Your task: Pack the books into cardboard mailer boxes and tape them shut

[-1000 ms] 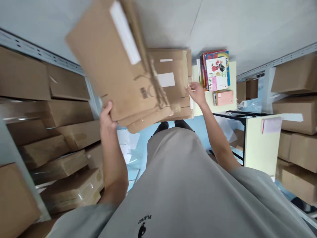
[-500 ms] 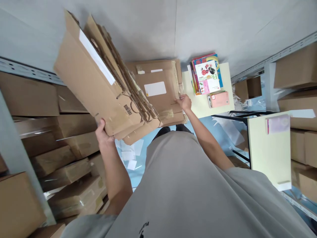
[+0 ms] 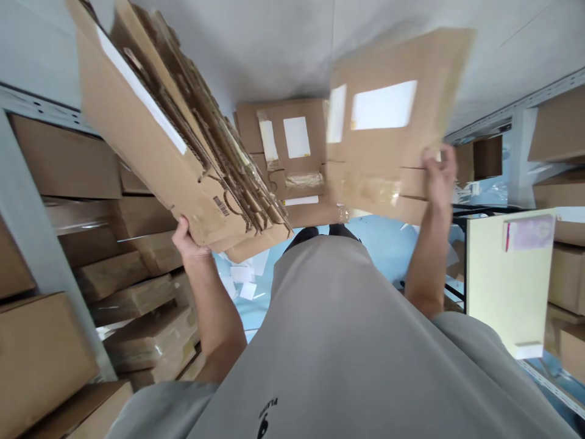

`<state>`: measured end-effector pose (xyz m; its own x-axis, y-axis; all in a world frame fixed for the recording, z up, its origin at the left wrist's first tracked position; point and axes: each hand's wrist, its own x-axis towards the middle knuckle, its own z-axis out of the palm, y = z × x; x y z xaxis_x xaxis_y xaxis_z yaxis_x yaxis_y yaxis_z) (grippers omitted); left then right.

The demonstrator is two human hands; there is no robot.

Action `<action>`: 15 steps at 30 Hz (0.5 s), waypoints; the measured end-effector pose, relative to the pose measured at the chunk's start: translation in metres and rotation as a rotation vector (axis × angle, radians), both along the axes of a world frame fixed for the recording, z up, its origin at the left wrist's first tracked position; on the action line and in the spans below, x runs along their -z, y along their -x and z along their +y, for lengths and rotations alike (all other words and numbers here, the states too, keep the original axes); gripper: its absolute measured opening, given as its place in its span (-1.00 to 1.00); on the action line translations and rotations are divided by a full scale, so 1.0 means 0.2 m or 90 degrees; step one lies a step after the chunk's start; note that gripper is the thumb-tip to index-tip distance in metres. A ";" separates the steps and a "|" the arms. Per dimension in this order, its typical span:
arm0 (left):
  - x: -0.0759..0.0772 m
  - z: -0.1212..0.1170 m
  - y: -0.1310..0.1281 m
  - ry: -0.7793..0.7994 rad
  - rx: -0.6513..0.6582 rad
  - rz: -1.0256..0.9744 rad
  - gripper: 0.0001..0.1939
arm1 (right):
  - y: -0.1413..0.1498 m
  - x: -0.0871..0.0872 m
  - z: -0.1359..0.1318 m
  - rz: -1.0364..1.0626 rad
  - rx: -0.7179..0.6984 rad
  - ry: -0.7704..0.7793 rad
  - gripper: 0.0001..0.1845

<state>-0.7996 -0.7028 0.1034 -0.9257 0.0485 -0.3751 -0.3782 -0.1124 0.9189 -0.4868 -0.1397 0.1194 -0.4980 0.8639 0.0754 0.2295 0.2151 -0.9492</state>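
My left hand [image 3: 191, 239] grips the lower edge of a thick stack of flattened cardboard boxes [image 3: 141, 146], which leans away to the left. In my right hand [image 3: 440, 177] is a single flattened cardboard box [image 3: 384, 146] with two white labels, its right edge pinched between thumb and fingers. That sheet is lifted and slightly blurred. Between the two lies another flattened cardboard box [image 3: 269, 131] with white labels and clear tape, partly covered by both. The books on the pale table are hidden behind the lifted sheet.
Shelves of cardboard boxes [image 3: 68, 158] stand on the left, with more boxes [image 3: 560, 152] on the right. A pale board [image 3: 507, 286] with a purple booklet [image 3: 532, 233] sits at the right. Paper scraps [image 3: 244, 280] lie on the blue floor [image 3: 379, 250]. A grey wall is ahead.
My right hand has lifted the top flattened box off the middle pile and swung it right, exposing another beneath. My left hand keeps its stack, which has shifted slightly left.
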 end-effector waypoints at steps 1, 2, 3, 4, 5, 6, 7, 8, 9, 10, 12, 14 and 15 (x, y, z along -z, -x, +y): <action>0.01 0.00 0.00 -0.005 -0.003 0.010 -0.23 | -0.10 -0.06 0.09 0.038 0.032 -0.028 -0.41; 0.01 0.01 -0.01 -0.010 -0.009 0.016 -0.25 | -0.18 -0.12 0.15 0.063 0.042 -0.051 -0.45; 0.02 0.02 -0.01 -0.014 -0.016 0.018 -0.26 | -0.25 -0.17 0.19 0.063 0.032 -0.054 -0.53; 0.03 0.03 -0.02 -0.019 -0.026 0.019 -0.28 | -0.31 -0.21 0.22 0.058 0.019 -0.056 -0.60; 0.03 0.05 -0.02 -0.024 -0.035 0.021 -0.28 | -0.35 -0.24 0.22 0.052 0.004 -0.054 -0.67; 0.04 0.06 -0.03 -0.030 -0.042 0.022 -0.28 | -0.38 -0.27 0.21 0.051 -0.011 -0.047 -0.74; 0.04 0.08 -0.03 -0.037 -0.042 0.023 -0.28 | -0.39 -0.29 0.20 0.061 -0.023 -0.039 -0.79; 0.05 0.09 -0.03 -0.043 -0.033 0.023 -0.26 | -0.39 -0.30 0.18 0.078 -0.030 -0.029 -0.83; 0.05 0.11 -0.02 -0.047 -0.020 0.025 -0.25 | -0.37 -0.30 0.15 0.096 -0.034 -0.016 -0.85; 0.05 0.12 -0.02 -0.049 -0.002 0.026 -0.24 | -0.34 -0.29 0.13 0.106 -0.036 -0.002 -0.85; 0.06 0.16 0.00 -0.045 0.027 0.022 -0.22 | -0.23 -0.22 0.07 0.095 -0.038 0.028 -0.77; 0.08 0.21 0.01 -0.039 0.040 0.002 -0.19 | -0.05 -0.08 -0.01 0.059 -0.049 0.070 -0.55; 0.09 0.25 0.02 -0.036 0.048 -0.016 -0.19 | 0.07 0.01 -0.06 0.039 -0.057 0.102 -0.43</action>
<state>-0.8036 -0.6538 0.0855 -0.9088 0.1391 -0.3933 -0.4108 -0.1346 0.9017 -0.5000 -0.1521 0.1169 -0.5723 0.8196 -0.0268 0.1566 0.0772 -0.9846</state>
